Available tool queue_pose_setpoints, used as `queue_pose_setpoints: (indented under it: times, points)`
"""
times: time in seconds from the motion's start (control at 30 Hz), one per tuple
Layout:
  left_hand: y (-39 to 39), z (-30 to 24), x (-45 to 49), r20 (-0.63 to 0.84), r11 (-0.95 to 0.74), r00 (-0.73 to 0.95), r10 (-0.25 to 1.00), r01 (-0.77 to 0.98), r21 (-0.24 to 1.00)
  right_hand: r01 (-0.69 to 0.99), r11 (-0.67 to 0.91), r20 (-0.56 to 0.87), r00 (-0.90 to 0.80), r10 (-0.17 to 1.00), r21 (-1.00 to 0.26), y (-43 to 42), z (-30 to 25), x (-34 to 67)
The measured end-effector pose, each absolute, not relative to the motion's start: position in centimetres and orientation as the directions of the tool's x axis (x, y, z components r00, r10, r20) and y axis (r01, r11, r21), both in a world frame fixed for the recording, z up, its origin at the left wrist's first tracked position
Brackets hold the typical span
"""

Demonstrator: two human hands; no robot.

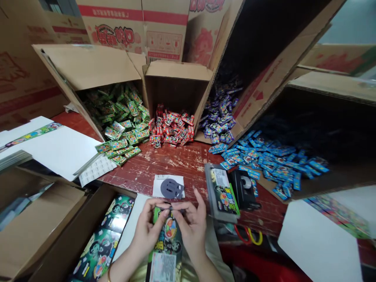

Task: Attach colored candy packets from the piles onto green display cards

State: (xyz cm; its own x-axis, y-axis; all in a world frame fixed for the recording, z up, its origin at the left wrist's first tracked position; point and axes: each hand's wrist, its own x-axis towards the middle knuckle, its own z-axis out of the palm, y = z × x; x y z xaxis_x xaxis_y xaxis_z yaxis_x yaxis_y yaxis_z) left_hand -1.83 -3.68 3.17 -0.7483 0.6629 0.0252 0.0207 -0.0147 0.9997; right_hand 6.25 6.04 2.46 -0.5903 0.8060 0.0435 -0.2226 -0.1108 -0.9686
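Observation:
A dark printed packaging box [169, 244], with green edges and a white label at its near end, lies at my lap in front of me. My left hand [151, 221] grips its far left edge, thumb on top. On the far right edge my right hand [189, 219] pinches with thumb and fingers, its little finger side raised. Both hands meet at the box's far end, where the fingertips hide the edge. Just beyond them a dark grey round plastic piece [171, 188] rests on a white paper sheet [158, 184].
Open cartons spill green packets [126, 133], red packets [172, 127], purple packets [219, 117] and blue packets [270, 160] onto the red table [132, 176]. A tape dispenser [245, 190] stands beside a plastic tray [210, 192]. Scissors [249, 235] lie at the edge. Printed boxes [100, 246] fill a carton at left.

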Motion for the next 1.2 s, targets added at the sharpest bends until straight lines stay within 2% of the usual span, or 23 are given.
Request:
queue_pose_setpoints:
  times: [0.1,0.2,0.27,0.33,0.43,0.53,0.63,0.77,0.83,0.93,1.0,1.1,1.2]
  points:
    - [-3.8,3.9,-2.1,-0.056,0.042,-0.723,0.689,-0.037,0.998,-0.169,-0.240,-0.072,-0.658,0.750,-0.956,6.8,3.4,6.6]
    - [-3.5,4.6,-2.5,-0.236,0.085,-0.745,0.624,-0.235,0.968,-0.092,-0.377,-0.193,-0.735,0.650,-0.922,7.7,4.5,6.9]
    - [-3.3,4.7,-2.7,-0.303,0.091,-0.730,0.613,-0.316,0.944,-0.039,-0.420,-0.250,-0.752,0.610,-0.907,8.5,4.8,6.9]
    - [-3.1,4.4,-2.7,-0.306,0.104,-0.717,0.627,-0.313,0.944,-0.011,-0.434,-0.277,-0.756,0.593,-0.901,9.2,4.6,6.9]
    - [-2.9,3.6,-2.5,-0.223,0.111,-0.700,0.678,-0.202,0.973,0.013,-0.440,-0.288,-0.772,0.566,-0.898,9.7,3.8,7.0]
    - [-2.7,2.8,-2.0,-0.124,0.055,-0.710,0.693,-0.119,0.991,0.027,-0.280,-0.210,-0.729,0.652,-0.960,8.9,2.9,7.7]
    - [-2.5,2.6,-1.6,-0.147,0.027,-0.695,0.704,-0.182,0.983,0.027,-0.020,-0.033,-0.657,0.753,-0.999,8.1,2.0,8.5]
    - [-2.4,2.3,-1.8,-0.224,0.071,-0.624,0.748,-0.261,0.963,0.001,0.067,0.050,-0.648,0.760,-0.998,9.8,2.4,7.8]
    - [-2.4,2.2,-2.1,-0.234,0.086,-0.620,0.749,-0.259,0.962,0.000,0.015,0.010,-0.729,0.685,-1.000,11.5,3.4,6.7]
    - [-2.4,2.0,-2.4,-0.221,0.091,-0.636,0.739,-0.230,0.969,0.117,-0.172,-0.179,-0.894,0.410,-0.978,13.5,5.0,5.1]
    - [-2.3,2.0,-2.4,-0.203,0.097,-0.640,0.741,-0.197,0.976,0.230,-0.241,-0.293,-0.917,0.271,-0.943,14.0,5.5,4.3]
    - [-2.3,2.0,-2.5,-0.171,0.115,-0.650,0.740,-0.127,0.985,0.316,-0.238,-0.363,-0.912,0.192,-0.919,14.0,5.1,3.7]
    - [-2.3,2.0,-2.5,-0.145,0.117,-0.651,0.745,-0.087,0.989,0.332,-0.221,-0.374,-0.909,0.184,-0.917,13.6,4.3,3.5]
